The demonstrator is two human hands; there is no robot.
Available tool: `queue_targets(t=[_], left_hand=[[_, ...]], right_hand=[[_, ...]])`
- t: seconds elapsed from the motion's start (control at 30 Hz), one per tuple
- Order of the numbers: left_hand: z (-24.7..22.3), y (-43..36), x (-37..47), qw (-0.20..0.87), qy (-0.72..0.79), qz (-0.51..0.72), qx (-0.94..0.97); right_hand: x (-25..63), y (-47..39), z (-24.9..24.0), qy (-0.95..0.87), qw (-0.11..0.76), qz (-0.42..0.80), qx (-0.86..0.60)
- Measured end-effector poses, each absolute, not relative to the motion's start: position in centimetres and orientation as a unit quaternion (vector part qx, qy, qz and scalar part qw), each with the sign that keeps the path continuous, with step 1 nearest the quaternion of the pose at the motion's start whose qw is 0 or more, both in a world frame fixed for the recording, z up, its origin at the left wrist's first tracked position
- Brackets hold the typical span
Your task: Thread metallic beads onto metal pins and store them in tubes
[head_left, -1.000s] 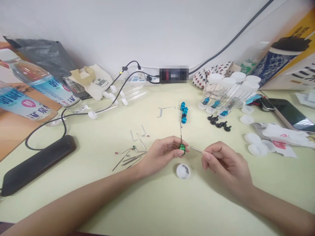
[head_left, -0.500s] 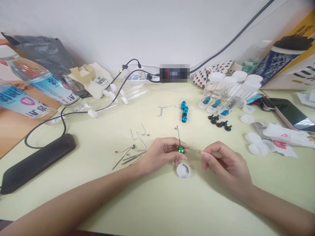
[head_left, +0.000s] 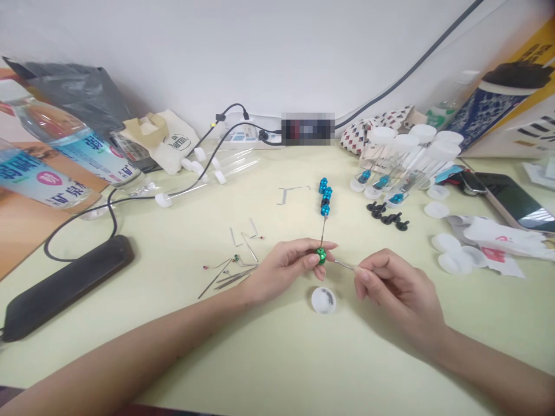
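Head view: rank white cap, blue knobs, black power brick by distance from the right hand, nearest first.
From the right hand:
1. White cap, on the table just to its left, below the green knob.
2. Blue knobs, in a row farther back, toward the wall.
3. Black power brick, far across at the table's left edge.

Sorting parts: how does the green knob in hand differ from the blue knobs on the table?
The green knob is pinched in the left hand; the blue knobs lie loose in a row. A thin pin rises from the green knob; the blue ones show none. Both look shiny, small and rounded.
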State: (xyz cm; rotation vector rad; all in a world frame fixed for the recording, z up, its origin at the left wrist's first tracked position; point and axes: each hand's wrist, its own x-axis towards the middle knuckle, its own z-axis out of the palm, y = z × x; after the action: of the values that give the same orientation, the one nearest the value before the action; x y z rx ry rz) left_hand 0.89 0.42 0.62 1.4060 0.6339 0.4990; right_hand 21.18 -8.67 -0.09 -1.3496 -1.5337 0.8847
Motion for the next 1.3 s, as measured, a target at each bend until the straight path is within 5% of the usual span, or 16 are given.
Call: queue_targets(t=[0.33, 1.3], left_hand=[[0.51, 0.17, 1.23, 0.755, 0.296, 0.233, 0.536], [0.33, 0.49, 1.08, 0.732, 0.315, 0.209, 0.567]], right_hand=[[21.05, -8.52, 0.02, -0.622, 0.435, 0.346, -0.552], [21.05, -8.34, -0.22, -0.614, 0.385, 0.389, -0.568]])
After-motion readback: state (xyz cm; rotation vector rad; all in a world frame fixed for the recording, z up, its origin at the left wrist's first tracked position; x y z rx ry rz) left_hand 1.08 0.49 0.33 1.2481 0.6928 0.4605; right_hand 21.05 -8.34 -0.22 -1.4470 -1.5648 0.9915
